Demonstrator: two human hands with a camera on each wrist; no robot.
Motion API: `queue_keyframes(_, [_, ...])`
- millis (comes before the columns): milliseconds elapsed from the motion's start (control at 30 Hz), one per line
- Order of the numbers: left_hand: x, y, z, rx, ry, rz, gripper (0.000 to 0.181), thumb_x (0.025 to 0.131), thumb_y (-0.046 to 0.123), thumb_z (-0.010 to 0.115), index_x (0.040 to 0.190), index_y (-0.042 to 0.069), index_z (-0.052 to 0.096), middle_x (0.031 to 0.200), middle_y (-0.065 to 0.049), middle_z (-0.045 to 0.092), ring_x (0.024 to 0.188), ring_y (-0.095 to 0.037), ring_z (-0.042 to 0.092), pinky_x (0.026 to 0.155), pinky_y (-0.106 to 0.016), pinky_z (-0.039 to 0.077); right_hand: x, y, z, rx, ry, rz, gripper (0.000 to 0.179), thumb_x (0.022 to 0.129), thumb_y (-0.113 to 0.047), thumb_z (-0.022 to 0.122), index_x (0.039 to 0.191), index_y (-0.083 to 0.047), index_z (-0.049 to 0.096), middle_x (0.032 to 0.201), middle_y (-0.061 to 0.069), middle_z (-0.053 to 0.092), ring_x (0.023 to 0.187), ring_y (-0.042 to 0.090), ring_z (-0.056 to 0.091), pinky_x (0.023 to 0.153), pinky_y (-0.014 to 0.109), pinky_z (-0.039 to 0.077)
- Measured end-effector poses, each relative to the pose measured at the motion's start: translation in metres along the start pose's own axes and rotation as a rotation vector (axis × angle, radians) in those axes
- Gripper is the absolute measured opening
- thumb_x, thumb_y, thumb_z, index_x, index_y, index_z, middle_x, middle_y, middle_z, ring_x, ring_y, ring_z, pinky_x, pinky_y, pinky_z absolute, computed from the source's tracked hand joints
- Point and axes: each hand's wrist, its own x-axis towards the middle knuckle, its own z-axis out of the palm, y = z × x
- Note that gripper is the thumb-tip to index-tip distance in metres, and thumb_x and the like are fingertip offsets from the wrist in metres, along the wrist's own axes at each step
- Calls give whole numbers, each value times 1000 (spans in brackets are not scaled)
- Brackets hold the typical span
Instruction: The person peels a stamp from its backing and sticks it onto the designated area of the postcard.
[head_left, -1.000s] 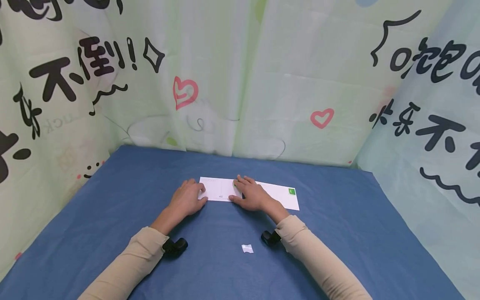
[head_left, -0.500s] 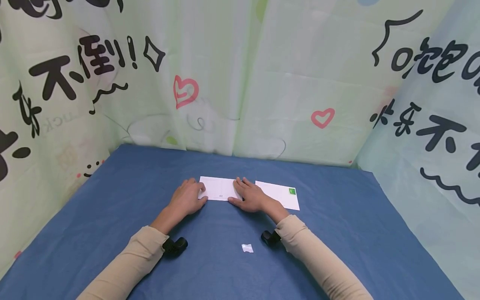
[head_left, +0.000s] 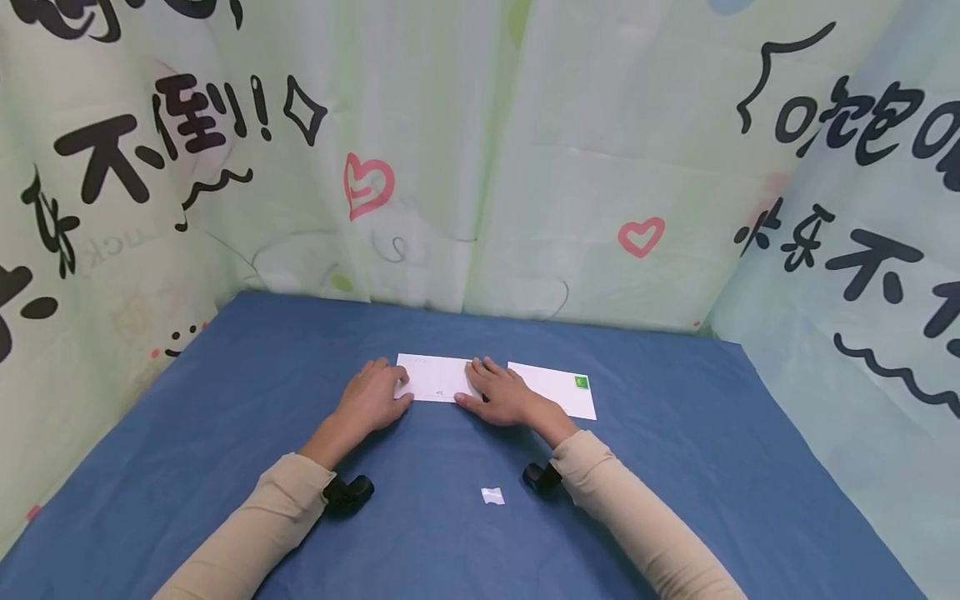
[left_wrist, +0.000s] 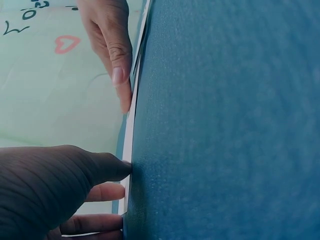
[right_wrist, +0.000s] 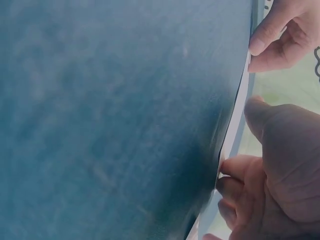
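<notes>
A white postcard [head_left: 437, 378] with faint printed lines lies on the blue cloth between the hands. My left hand [head_left: 373, 392] rests on its left end, with the thumb at the near edge. Across its right end lies my right hand [head_left: 501, 393], fingers extended over the surface, thumb near the front edge, covering that corner. Both wrist views show fingertips touching the paper from above, nearly edge-on. To the right, partly behind my right hand, sits another white card or envelope [head_left: 553, 390] with a green stamp [head_left: 581, 382].
A small scrap of white paper [head_left: 492, 496] lies on the blue cloth [head_left: 420, 517] nearer me. A pale green curtain [head_left: 525, 167] with black writing and pink hearts hangs behind and at both sides of the table.
My right fingers have shifted slightly and now cover the postcard's green corner mark, glimpsed a second ago. The left hand and both papers stay almost in place.
</notes>
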Motion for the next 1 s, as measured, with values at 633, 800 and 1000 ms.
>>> queue_keyframes(633, [-2,-1,2,-5,24,28,24,92,20,74,107,2,74,97,-15,64,96,-34,58,86,-50,50,-11,5,4,155,124,-65,57,110,-32,44,153,6,38,159,26,36,152,44,25,120,61,21])
queue_keyframes(800, [-3,0,2,-33,32,26,25,92,20,74,108,1,74,97,-15,64,96,-34,58,86,-51,50,-23,0,3,436,286,31,48,111,-28,43,146,4,52,148,24,52,143,42,43,117,55,32])
queue_keyframes(1000, [-3,-1,-1,-45,35,15,27,92,20,73,109,-1,74,98,-16,64,95,-33,57,85,-49,49,-39,-10,0,889,348,206,45,110,-32,46,139,0,59,135,17,65,128,32,59,105,48,47])
